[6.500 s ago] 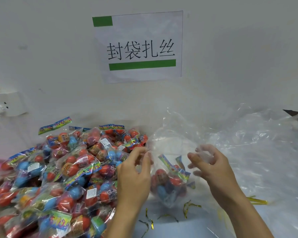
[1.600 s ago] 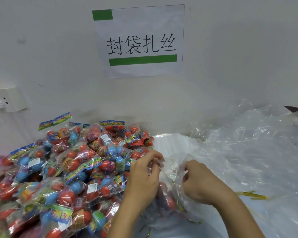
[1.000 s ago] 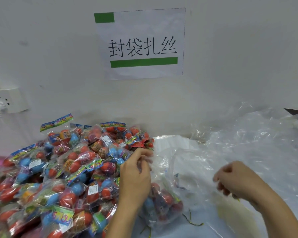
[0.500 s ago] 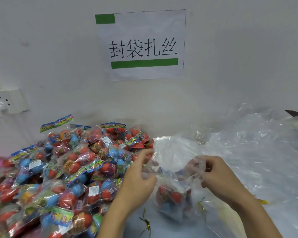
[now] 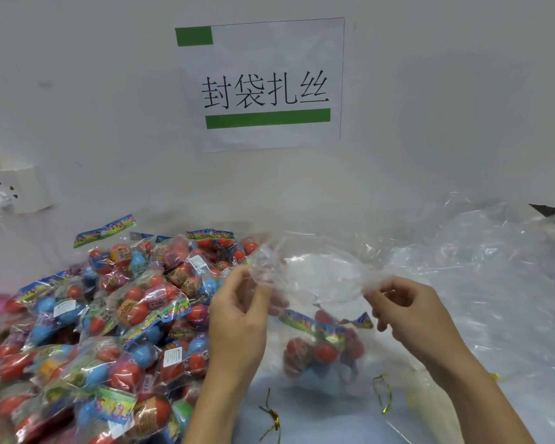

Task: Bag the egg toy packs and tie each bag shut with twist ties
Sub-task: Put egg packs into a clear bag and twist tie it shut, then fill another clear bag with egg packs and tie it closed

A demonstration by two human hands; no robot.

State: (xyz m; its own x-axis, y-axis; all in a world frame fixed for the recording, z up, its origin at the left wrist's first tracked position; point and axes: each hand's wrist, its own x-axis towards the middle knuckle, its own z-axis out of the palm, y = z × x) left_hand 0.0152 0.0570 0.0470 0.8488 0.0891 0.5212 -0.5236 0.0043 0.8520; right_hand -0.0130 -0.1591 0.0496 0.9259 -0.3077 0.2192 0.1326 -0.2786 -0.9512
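Note:
A clear plastic bag (image 5: 318,283) hangs between my hands above the table, its mouth stretched sideways. Egg toy packs (image 5: 321,344) with red and blue eggs lie in its bottom. My left hand (image 5: 237,318) pinches the left edge of the bag's mouth. My right hand (image 5: 410,315) pinches the right edge. Gold twist ties (image 5: 273,418) lie loose on the pale blue table under the bag, one more gold tie (image 5: 382,392) to the right.
A big heap of egg toy packs (image 5: 103,331) fills the left half of the table. A pile of clear empty bags (image 5: 494,283) covers the right side. A white wall with a paper sign (image 5: 263,84) stands behind, a socket (image 5: 10,190) at left.
My hands have moved apart and lifted, pulling the bag's mouth wide and taut. The right hand came back from the right side to the bag about a second ago.

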